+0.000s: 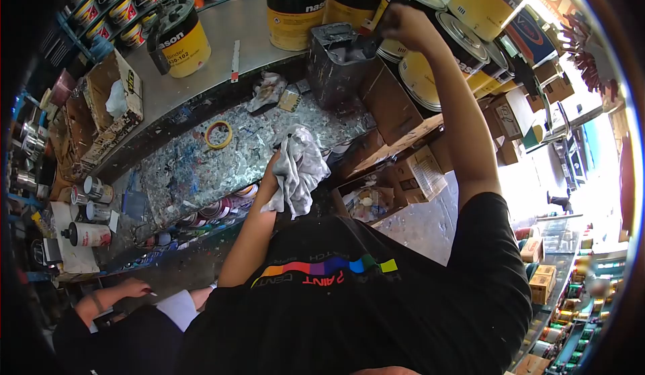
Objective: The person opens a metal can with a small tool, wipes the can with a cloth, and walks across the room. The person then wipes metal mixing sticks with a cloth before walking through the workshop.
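My left hand (275, 165) is closed on a crumpled white rag (302, 167) with grey stains, held over the near edge of the paint-spattered bench. The cloth hides most of its fingers. Reaching far out to the right, my right hand (406, 27) is beside the rim of a dark, paint-crusted square container (332, 69). Its fingers are curled down, and what they grip, if anything, is too dark to make out. Whitish material shows inside the container. Yellow-labelled paint cans (420, 79) stand close under my right forearm.
On the spattered bench (195, 167) lie a roll of yellow tape (218, 134) and another crumpled rag (269, 91). A binder can (181, 39) stands on the metal counter behind. Cardboard boxes (410, 180) sit below right. Another person's hand (134, 288) holds a small white stick at lower left.
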A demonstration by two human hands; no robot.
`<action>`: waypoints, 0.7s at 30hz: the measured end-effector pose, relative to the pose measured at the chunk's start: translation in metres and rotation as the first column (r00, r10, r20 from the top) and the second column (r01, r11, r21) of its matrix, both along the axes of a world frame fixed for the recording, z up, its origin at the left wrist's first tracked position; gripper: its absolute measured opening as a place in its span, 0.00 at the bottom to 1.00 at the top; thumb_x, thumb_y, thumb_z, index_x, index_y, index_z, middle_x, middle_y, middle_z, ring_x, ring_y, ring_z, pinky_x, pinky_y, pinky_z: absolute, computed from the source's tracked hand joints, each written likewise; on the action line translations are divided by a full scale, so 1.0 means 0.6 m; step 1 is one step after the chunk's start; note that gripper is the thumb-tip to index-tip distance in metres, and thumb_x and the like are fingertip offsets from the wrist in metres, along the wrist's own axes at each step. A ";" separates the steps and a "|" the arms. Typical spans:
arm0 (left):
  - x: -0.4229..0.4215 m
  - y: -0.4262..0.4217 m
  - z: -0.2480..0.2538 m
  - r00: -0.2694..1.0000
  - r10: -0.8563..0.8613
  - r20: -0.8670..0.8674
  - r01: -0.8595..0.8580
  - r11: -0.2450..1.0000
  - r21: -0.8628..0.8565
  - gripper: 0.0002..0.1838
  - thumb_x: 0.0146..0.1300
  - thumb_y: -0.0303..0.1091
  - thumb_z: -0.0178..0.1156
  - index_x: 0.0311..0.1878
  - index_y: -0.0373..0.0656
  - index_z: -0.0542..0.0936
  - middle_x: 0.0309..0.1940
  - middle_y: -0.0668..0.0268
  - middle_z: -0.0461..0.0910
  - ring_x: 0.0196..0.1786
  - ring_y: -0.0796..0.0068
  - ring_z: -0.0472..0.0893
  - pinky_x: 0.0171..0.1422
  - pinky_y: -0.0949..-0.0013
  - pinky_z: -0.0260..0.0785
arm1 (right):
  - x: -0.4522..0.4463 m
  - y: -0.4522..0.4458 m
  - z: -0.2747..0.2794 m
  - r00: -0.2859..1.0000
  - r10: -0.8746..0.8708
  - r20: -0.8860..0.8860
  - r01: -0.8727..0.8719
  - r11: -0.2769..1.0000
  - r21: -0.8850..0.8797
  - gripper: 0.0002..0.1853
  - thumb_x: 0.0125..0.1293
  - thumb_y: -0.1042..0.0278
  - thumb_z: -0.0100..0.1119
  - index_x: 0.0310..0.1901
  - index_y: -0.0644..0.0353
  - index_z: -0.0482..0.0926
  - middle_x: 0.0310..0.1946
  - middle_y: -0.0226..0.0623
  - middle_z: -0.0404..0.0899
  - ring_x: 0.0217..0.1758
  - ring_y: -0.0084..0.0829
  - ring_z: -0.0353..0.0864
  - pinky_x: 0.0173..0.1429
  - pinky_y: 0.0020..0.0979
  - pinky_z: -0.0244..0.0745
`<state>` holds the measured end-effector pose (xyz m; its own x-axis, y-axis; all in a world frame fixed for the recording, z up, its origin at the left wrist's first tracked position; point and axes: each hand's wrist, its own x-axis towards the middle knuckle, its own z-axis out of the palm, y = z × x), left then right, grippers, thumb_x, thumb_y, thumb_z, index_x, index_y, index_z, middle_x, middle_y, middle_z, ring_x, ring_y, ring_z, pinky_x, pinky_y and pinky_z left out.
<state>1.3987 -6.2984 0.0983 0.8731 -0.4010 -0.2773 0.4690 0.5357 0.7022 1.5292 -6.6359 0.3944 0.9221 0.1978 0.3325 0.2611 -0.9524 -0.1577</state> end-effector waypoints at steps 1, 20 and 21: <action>-0.003 -0.003 -0.004 1.000 -0.005 0.016 0.005 1.000 0.003 0.19 0.74 0.47 0.53 0.55 0.43 0.78 0.44 0.67 0.81 0.44 0.75 0.81 0.49 0.69 0.77 | 0.014 0.008 -0.002 0.997 0.013 0.082 -0.016 0.999 0.040 0.18 0.53 0.64 0.72 0.44 0.60 0.79 0.41 0.44 0.85 0.46 0.46 0.85 0.51 0.42 0.78; -0.044 -0.039 0.000 0.989 0.108 -0.101 -0.112 0.993 -0.029 0.21 0.74 0.51 0.54 0.57 0.44 0.78 0.44 0.65 0.83 0.45 0.71 0.82 0.52 0.64 0.77 | 0.206 -0.071 0.111 0.962 0.129 0.242 -0.139 0.990 0.026 0.17 0.56 0.56 0.70 0.41 0.61 0.87 0.43 0.48 0.87 0.42 0.48 0.86 0.48 0.41 0.81; -0.048 -0.040 0.018 0.990 0.108 -0.094 -0.110 0.994 -0.025 0.21 0.73 0.51 0.54 0.57 0.44 0.78 0.44 0.65 0.83 0.45 0.70 0.82 0.51 0.64 0.78 | 0.207 -0.066 0.115 0.996 0.056 0.065 -0.062 0.994 0.091 0.17 0.56 0.55 0.71 0.40 0.61 0.87 0.41 0.47 0.87 0.42 0.48 0.86 0.48 0.41 0.81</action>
<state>1.3702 -6.3224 0.1091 0.8833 -0.3142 -0.3480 0.4687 0.6075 0.6413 1.6537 -6.6754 0.4631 0.8869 0.2165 0.4081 0.3281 -0.9170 -0.2266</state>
